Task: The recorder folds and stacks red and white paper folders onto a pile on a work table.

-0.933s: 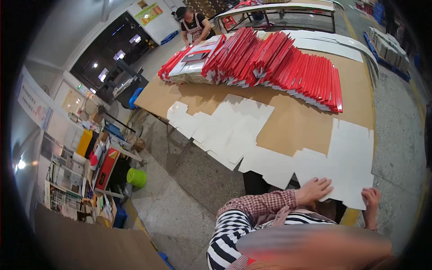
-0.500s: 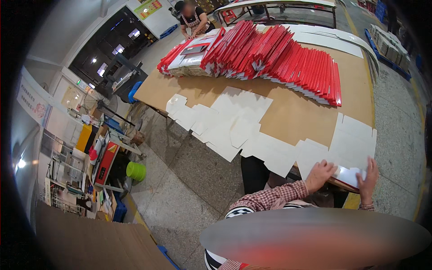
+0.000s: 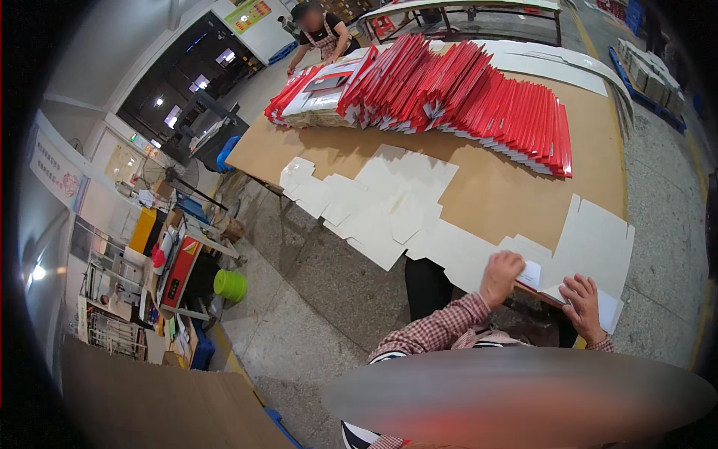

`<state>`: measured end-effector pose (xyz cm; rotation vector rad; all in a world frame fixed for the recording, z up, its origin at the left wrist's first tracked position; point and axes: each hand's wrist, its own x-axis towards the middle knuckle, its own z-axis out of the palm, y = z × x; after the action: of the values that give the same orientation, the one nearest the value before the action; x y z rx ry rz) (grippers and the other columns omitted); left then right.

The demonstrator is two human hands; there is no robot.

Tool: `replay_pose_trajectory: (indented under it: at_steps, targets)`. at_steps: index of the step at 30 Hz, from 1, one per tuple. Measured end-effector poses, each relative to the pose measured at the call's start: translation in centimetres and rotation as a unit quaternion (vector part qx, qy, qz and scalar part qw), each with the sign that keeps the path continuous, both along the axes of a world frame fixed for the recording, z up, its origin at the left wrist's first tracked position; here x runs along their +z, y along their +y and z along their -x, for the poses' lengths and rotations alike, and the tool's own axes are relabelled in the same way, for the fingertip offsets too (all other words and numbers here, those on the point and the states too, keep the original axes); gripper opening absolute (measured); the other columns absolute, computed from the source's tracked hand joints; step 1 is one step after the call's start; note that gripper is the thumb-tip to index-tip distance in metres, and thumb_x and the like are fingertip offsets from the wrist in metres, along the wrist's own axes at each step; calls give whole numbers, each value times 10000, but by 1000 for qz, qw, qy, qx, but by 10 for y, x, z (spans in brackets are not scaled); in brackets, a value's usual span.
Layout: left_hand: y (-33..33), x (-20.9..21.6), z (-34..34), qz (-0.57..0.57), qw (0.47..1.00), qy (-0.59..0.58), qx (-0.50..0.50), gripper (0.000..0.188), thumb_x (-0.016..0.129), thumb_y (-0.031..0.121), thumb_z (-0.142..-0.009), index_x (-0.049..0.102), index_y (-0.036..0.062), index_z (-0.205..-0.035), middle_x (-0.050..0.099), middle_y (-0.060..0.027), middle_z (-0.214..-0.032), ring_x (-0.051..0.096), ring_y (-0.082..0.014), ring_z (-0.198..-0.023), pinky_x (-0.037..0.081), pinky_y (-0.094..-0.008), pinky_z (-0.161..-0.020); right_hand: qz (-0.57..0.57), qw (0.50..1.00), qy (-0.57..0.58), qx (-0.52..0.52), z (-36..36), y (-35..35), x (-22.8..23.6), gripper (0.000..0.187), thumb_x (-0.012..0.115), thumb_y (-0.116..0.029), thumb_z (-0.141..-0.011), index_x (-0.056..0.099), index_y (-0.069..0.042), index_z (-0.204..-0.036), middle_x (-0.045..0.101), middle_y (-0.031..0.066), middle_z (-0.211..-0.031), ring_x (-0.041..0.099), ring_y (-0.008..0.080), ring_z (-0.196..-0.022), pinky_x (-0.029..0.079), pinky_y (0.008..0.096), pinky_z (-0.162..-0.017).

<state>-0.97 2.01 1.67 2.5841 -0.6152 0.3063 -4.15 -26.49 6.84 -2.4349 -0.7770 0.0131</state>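
white card sheets overlap along the near edge of the brown counter. toward their right end, the left hand curls its fingers beside a small white piece; whether it grips anything, i cannot tell. the right hand is open, fingers spread, over white card. beyond, flat red pieces lean in a long row.

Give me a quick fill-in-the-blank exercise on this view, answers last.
The leaning row of thin pieces on the brown table is mostly coloured ____.
The flat card sheets along the table's near edge are coloured ____.
Of the left hand and right hand, the ____ one is nearer the green bucket.
The co-worker beyond the table wears a checked ____.
Missing words: red; white; left; apron.
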Motion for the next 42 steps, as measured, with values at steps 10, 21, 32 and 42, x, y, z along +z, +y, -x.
replay_pose_trajectory:
  at_steps: [10, 21, 32, 42]
  targets:
    - [-55, 14, 34, -116, 983, -47, -137, 1181, 796, 534, -528, 194, 125, -1458, 179, -127, -1512, 109, -489, -1360, 102, -714, -1012, -142, 845, -266, -442, 43, -54, -27, 462, 569, -220, -888, 472, -48, -1305, 381, 161, -1409, 320, 317, -1323, 225, 468, -1102]
    - [-105, -13, 55, 46, 982, 8, -184, 1272, 751, 579, -470, 179, -15, -1439, 186, -223, -1482, 86, -441, -1385, 82, -606, -1091, -215, 937, -183, -206, -5, 25, 28, 545, 484, -98, -913, 278, 4, -1407, 227, 175, -1496, 266, 304, -1363, 168, 417, -1120]
    - [39, 66, -67, -78, 926, 301, -213, 274, 712, 282, -733, 677, 42, -862, 653, -168, -793, 630, -319, -728, 485, -400, -630, -102, 976, -162, -108, -9, 12, 24, 650, 516, -183, -870, 246, -77, -1451, 175, 170, -1517, 150, 348, -1405, 102, 494, -1132]
    - [93, 40, -46, 117, 965, 232, 35, 477, 802, 355, -647, 560, 14, -878, 622, -168, -801, 609, -310, -793, 469, -399, -668, -4, 994, -91, -60, -22, 34, 5, 410, 671, -202, -772, 577, -56, -1144, 501, 163, -1144, 481, 336, -1031, 386, 413, -897]
